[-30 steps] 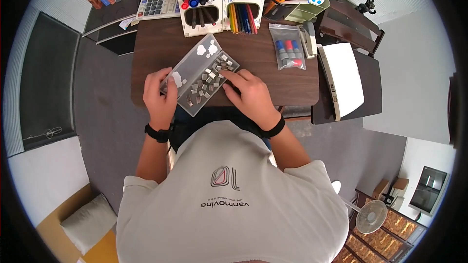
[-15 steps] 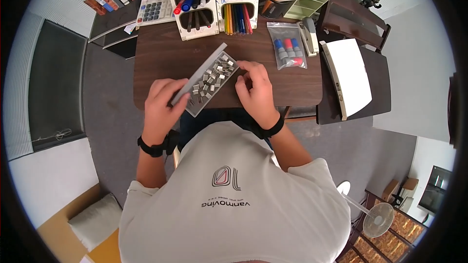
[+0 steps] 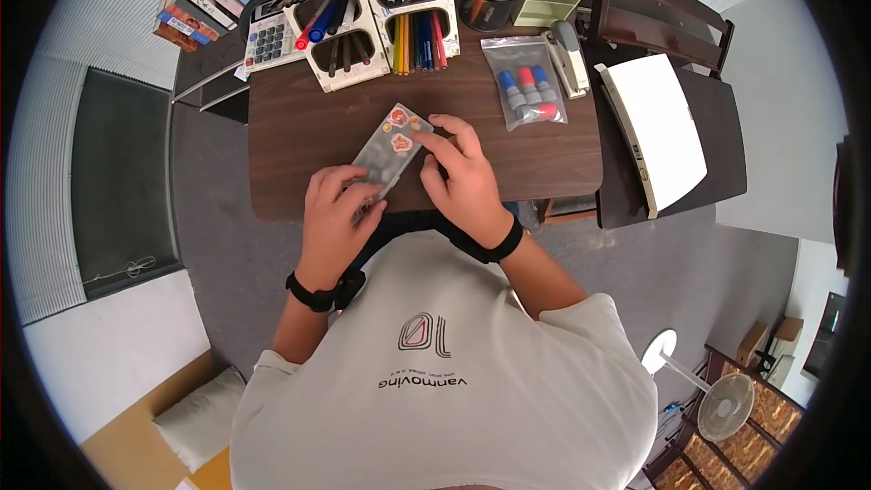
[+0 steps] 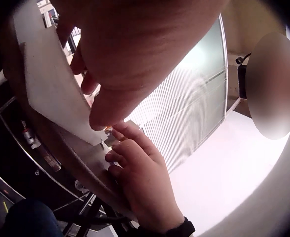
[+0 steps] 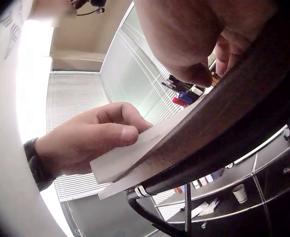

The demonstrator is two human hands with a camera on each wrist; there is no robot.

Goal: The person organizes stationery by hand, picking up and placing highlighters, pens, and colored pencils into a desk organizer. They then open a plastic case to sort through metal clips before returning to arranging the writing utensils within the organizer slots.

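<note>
A translucent plastic case (image 3: 386, 152) with orange stickers on its lid lies slantwise near the table's front edge, lid down over its tray. Through the lid its contents show only as a blur. My left hand (image 3: 334, 222) holds the near left end, fingers over the lid and thumb along the near side. In the right wrist view, the left thumb lies against the case's pale edge (image 5: 135, 153). At the far right end is my right hand (image 3: 467, 177), its fingers loosely bent and a fingertip at the lid by the stickers.
Behind the case stands a white organizer (image 3: 363, 32) with pens and colored pencils. To the right lie a zip bag (image 3: 526, 82) of blue and red capped bottles and a stapler (image 3: 569, 59). A pen cup (image 3: 487, 11) with orange scissors stands at the back.
The lid has swung over from the left and covers the small metal pieces in the tray. My left hand moved right with it; my right fingers left the pieces and now touch the lid.
</note>
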